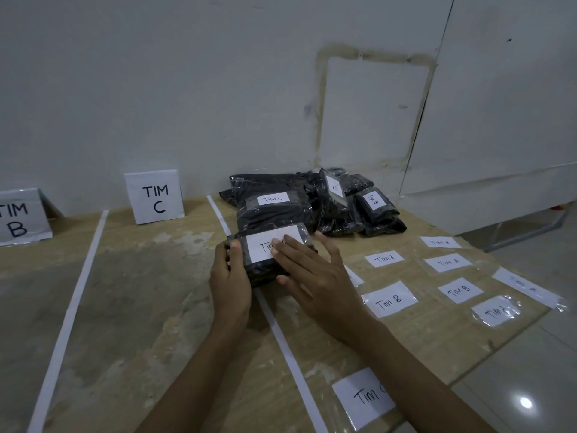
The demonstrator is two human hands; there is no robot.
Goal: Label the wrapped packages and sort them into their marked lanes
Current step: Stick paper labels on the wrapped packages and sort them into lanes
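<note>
We have the package (263,273) lying on the tabletop (150,295), its near end right on the white tape line (281,334) that bounds the lane to its left. Its long axis runs left to right across us, tipped slightly up at the right end.

Our left hand (229,276) has the grip: fingers and thumb curl round the package's left end and pin it in place. Our right hand (315,273) is spread flat with the fingers straight, and the fingertips (282,243) press down on the white label (263,248) on the top face. It holds nothing.

The label reads "Tim" and the letter after it is hidden under our fingers, so we cannot tell which lane this one belongs to.

The TIM C sign (157,196) stands up and to the left, well apart from the package, and the TIM B sign (18,218) stands further left again. Both lanes lie on the left-hand side, so the gripping hand is the nearer one for the carry. We judge the label is seated or nearly so, and the sort is not yet done.
</note>
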